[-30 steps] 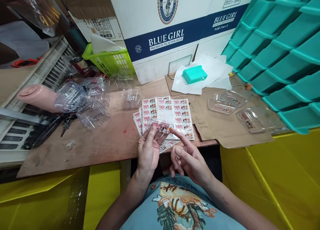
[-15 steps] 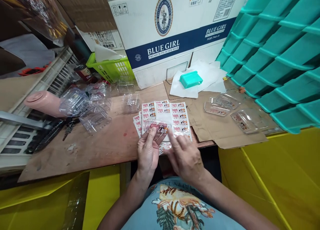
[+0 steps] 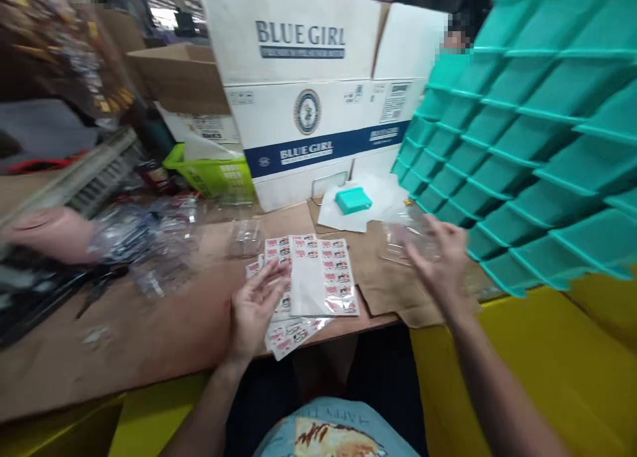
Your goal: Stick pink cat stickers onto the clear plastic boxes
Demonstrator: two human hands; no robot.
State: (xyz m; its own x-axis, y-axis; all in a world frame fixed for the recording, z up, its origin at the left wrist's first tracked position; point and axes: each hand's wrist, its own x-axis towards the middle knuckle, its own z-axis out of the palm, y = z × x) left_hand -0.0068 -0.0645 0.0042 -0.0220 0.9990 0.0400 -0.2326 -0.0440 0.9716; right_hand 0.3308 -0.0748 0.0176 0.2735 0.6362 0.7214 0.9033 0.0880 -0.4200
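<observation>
My left hand (image 3: 256,308) is open, its fingers loosely apart over the left edge of the sticker sheets (image 3: 316,281). The sheets lie overlapped on the table, with rows of small pink cat stickers and a bare strip down the top one. Off to the right, my right hand (image 3: 445,258) is blurred, thumb and fingers closed about a clear plastic box (image 3: 411,238). Box edges blend with other clear pieces under the hand, so their outlines are hard to separate. A teal tray (image 3: 353,200) rests on white paper (image 3: 326,218) behind.
Stacked teal trays (image 3: 517,152) lean along the right. White beer cartons (image 3: 308,112) stand at the back, beside a green basket (image 3: 213,175). Clear boxes (image 3: 172,241) and a pink roll (image 3: 52,241) lie at left. Yellow bins (image 3: 448,371) flank the table's front edge (image 3: 388,324).
The stickered clear box has left my left hand, which now holds nothing. My right hand has swung right to the clear plastic pieces. The view has tilted up and turned.
</observation>
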